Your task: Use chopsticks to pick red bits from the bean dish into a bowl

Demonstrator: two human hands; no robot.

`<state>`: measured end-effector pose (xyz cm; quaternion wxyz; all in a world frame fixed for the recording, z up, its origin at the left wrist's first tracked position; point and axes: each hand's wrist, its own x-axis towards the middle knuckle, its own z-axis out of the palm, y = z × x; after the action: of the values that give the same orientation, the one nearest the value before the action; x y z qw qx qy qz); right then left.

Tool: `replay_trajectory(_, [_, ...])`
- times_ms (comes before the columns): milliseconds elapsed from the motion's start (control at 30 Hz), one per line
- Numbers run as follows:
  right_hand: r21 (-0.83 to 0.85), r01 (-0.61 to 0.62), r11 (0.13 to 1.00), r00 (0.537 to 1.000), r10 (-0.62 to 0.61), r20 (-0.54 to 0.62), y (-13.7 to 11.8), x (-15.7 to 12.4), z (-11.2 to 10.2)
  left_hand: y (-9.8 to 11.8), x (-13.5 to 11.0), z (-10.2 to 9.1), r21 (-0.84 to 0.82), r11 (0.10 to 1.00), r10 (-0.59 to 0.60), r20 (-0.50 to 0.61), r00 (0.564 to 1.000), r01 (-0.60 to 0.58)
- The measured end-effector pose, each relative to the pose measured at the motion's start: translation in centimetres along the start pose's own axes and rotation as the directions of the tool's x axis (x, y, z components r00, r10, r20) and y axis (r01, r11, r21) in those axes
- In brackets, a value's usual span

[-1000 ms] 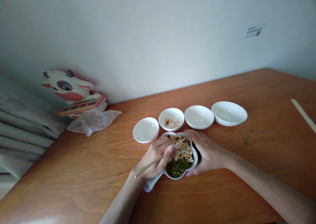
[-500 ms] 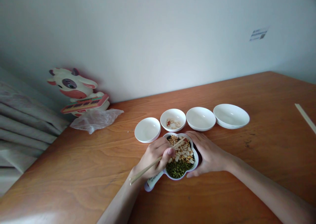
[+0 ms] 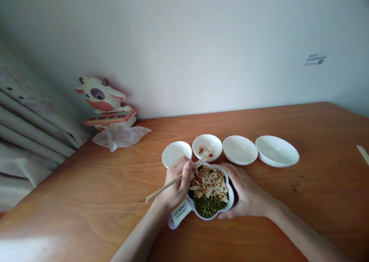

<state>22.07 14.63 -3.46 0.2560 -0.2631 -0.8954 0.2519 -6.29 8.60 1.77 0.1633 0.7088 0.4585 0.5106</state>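
My left hand (image 3: 177, 186) is closed around a pair of wooden chopsticks (image 3: 160, 192). Their tips reach over the near rim of a small white bowl (image 3: 196, 148), where a reddish-brown piece shows at the tips. That bowl contains a few peanut pieces and red skins. My right hand (image 3: 246, 192) grips the right wall of a flower-shaped dish (image 3: 231, 200) with a short labelled handle (image 3: 180, 214). Inside this dish lie pale peanut halves (image 3: 212, 182), yellow soybeans (image 3: 208, 172), green mung beans (image 3: 209, 208) and some reddish peanuts.
Three more white bowls stand in the row: one at left (image 3: 174, 152), two at right (image 3: 240, 150) (image 3: 276, 151). A cow-shaped toy keyboard (image 3: 108, 104) and a crumpled plastic bag (image 3: 122, 137) are at the back left. A pale stick (image 3: 362, 153) lies at the right edge.
My left hand has lifted the chopstick tips from the peanuts in the dish to the second bowl's near rim. My right hand still grips the dish. The view has shifted slightly.
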Motion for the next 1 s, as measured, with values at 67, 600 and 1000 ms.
replay_trajectory(67, [0.002, 0.009, 1.0, 1.0, -0.009, -0.006, 0.1, -0.1, 0.0, 0.0, 0.2, 0.2, 0.018, 0.998, -0.064, 0.003, 0.998, 0.063])
replay_trajectory(600, [-0.026, 0.007, 1.0, 1.0, -0.007, 0.003, -0.1, -0.1, -0.4, 0.2, -0.2, -2.4, 0.017, 0.987, 0.155, 0.134, 0.979, -0.159])
replay_trajectory(1000, [-0.026, -0.006, 1.0, 1.0, 0.006, 0.012, 0.5, -0.2, -0.3, 1.3, -0.1, -4.1, 0.084, 0.949, 0.273, 0.27, 0.923, -0.305])
